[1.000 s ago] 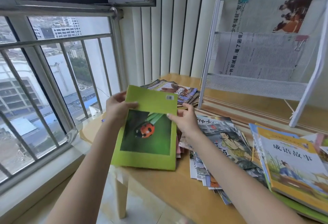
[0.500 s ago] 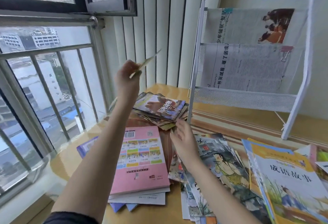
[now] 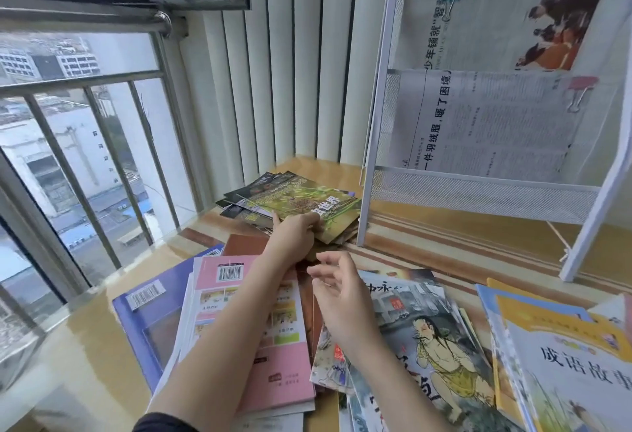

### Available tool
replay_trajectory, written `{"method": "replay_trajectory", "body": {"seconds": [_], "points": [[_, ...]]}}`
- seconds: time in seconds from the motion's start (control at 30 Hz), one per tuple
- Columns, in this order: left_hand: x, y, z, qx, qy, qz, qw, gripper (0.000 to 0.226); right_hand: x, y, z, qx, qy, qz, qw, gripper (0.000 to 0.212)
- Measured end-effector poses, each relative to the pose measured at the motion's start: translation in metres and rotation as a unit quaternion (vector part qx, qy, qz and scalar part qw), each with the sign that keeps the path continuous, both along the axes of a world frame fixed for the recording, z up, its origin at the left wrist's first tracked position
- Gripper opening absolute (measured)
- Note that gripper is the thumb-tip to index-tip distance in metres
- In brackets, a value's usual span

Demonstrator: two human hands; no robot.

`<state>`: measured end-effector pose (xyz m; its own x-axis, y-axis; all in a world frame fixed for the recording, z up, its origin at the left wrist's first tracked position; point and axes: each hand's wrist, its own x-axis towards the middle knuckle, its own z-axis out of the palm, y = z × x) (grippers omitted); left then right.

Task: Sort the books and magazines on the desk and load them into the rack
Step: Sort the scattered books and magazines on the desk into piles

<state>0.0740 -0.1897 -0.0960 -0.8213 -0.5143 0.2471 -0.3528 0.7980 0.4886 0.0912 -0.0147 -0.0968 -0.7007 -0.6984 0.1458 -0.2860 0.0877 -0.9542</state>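
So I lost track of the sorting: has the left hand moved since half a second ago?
Yes. The left hand has dropped from up by the blinds to the far magazine pile beside the rack, gripping its top magazine.

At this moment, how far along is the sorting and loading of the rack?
Early. Done: the rack holds only two clipped newspapers, and a magazine pile is stacked by the window. In hand: the left hand grips the green magazine topping that pile; the right hand hovers open. Left: the pink book, comics and storybooks lie loose on the desk.
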Motion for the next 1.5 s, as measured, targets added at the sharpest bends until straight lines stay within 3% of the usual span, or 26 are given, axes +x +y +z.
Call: {"method": "replay_trajectory", "body": {"seconds": [0.1,0.2,0.3,0.37,0.43,0.53,0.63,0.73,0.87,0.93,1.03,1.1,1.17,1.27,1.37,1.47,1.5], "points": [[0.005,0.005,0.003,-0.061,-0.006,0.011,0.998,0.034,0.002,0.0,0.0,0.032,0.045,0.005,0.998,0.021],[0.021,0.009,0.013,-0.164,-0.006,0.042,0.985,0.032,0.007,-0.004,-0.001,0.12,0.169,0.011,0.978,0.023],[0.059,0.01,0.016,-0.163,-0.028,0.167,0.972,0.033,0.014,-0.006,-0.003,0.183,0.278,0.027,0.943,0.031],[0.095,0.001,0.008,-0.072,-0.08,0.263,0.959,0.039,0.016,-0.005,-0.002,0.2,0.28,0.044,0.938,0.033],[0.128,-0.004,-0.002,0.067,-0.102,0.29,0.949,0.053,0.015,-0.003,0.002,0.214,0.251,0.073,0.941,0.04],[0.159,0.009,-0.001,0.22,0.037,0.251,0.942,0.05,0.016,-0.001,0.009,0.234,0.24,0.107,0.936,0.044],[0.177,0.017,0.01,0.349,0.188,0.216,0.892,0.056,0.018,0.0,0.01,0.243,0.245,0.113,0.932,0.049],[0.189,0.02,0.013,0.414,0.298,0.188,0.84,0.067,0.016,0.001,0.009,0.182,0.166,0.12,0.962,0.059],[0.187,0.033,0.043,0.412,0.397,0.139,0.808,0.062,0.012,0.008,0.015,0.0,-0.058,0.145,0.988,0.067],[0.18,0.045,0.067,0.412,0.423,0.1,0.801,0.061,0.009,0.013,0.022,-0.026,-0.087,0.113,0.989,0.064],[0.164,0.069,0.104,0.407,0.439,0.012,0.801,0.049,0.001,0.023,0.037,0.015,-0.027,0.077,0.997,0.049],[0.154,0.086,0.123,0.413,0.419,-0.069,0.806,0.047,-0.01,0.034,0.051,0.009,-0.013,0.025,1.0,0.023],[0.145,0.098,0.137,0.402,0.383,-0.136,0.821,0.047,-0.022,0.049,0.062,-0.004,-0.026,-0.014,1.0,0.015],[0.133,0.115,0.146,0.365,0.334,-0.211,0.843,0.038,-0.034,0.069,0.072,-0.053,-0.125,0.004,0.991,0.019],[0.118,0.138,0.145,0.342,0.261,-0.29,0.855,0.04,-0.05,0.095,0.078,-0.115,-0.279,0.03,0.953,0.024],[0.097,0.162,0.127,0.315,0.186,-0.333,0.869,0.044,-0.076,0.133,0.073,-0.1,-0.374,0.02,0.922,0.056],[0.089,0.168,0.119,0.317,0.165,-0.34,0.87,0.043,-0.083,0.147,0.07,-0.097,-0.393,0.007,0.914,0.054]]}}
